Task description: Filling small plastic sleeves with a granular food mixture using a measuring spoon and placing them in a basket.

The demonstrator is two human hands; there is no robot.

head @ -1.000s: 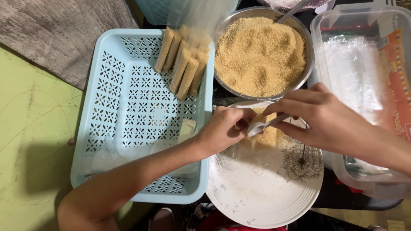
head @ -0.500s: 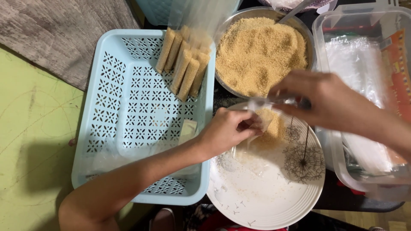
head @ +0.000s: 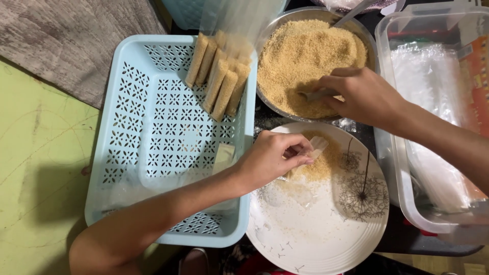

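My left hand pinches a thin translucent wrapper with golden crumbs on it, over the white plate. My right hand is inside the metal bowl of golden-brown crumbs, closed on a spoon whose tip is dug into the crumbs. Several rolled, filled tan sticks lie in the far right corner of the light blue plastic basket.
A clear plastic tub holding a stack of clear wrappers stands at the right. A second utensil handle leans on the bowl's far rim. A grey mat lies at top left on the yellow-green floor.
My right hand has left the plate and moved up into the crumb bowl with the spoon. My left hand has stayed on the wrapper over the plate.
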